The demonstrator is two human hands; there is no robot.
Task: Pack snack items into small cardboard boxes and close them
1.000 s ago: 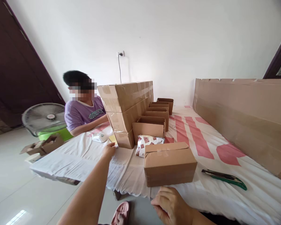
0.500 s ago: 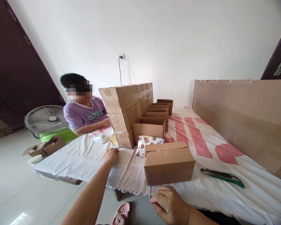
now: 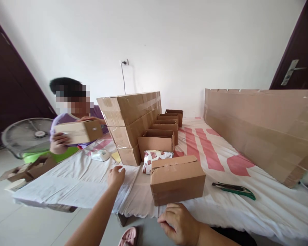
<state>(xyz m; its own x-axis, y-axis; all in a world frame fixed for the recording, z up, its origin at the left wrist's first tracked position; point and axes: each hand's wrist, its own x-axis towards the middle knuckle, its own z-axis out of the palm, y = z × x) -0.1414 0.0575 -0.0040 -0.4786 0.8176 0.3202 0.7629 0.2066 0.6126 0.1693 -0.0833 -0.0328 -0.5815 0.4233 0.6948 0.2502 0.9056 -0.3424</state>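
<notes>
My left hand [image 3: 116, 176] reaches out over the white sheet [image 3: 74, 177] on the table, fingers curled downward and resting on it, holding nothing I can see. My right hand [image 3: 178, 222] is curled at the table's near edge, fingers folded, just in front of a closed, taped cardboard box [image 3: 177, 179]. Behind that box lies a white packet with red print [image 3: 155, 157]. A green-handled utility knife [image 3: 233, 190] lies to the right of the box.
A stack of taped boxes [image 3: 130, 119] and a row of several open small boxes [image 3: 161, 131] stand mid-table. A long flat carton [image 3: 261, 126] leans along the right. A person in purple [image 3: 69, 119] holds a box [image 3: 78, 131] at the left, near a fan [image 3: 25, 133].
My left hand has drawn back toward me from the box stack. The person at the left has lifted a cardboard box in both hands. My view has shifted right.
</notes>
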